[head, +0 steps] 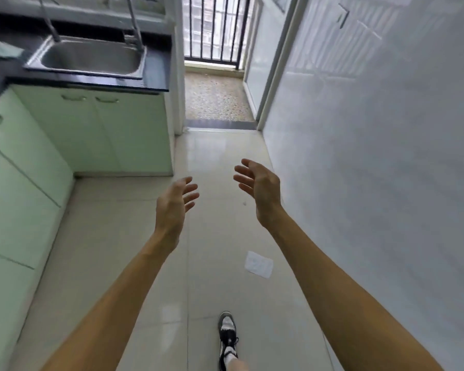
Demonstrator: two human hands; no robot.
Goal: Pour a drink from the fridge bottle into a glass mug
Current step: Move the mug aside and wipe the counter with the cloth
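Observation:
Both of my arms reach forward over a pale tiled floor. My left hand (175,202) is open with its fingers spread and holds nothing. My right hand (260,187) is also open, palm turned inward, fingers apart and empty. The two hands face each other about a hand's width apart. No fridge, bottle or glass mug is in view.
A steel sink (91,58) is set in a dark counter (156,76) over pale green cabinets (91,135) on the left. A white tiled wall (373,156) runs along the right. A barred balcony doorway (216,30) lies ahead. A paper scrap (259,264) and my shoe (227,336) are on the floor.

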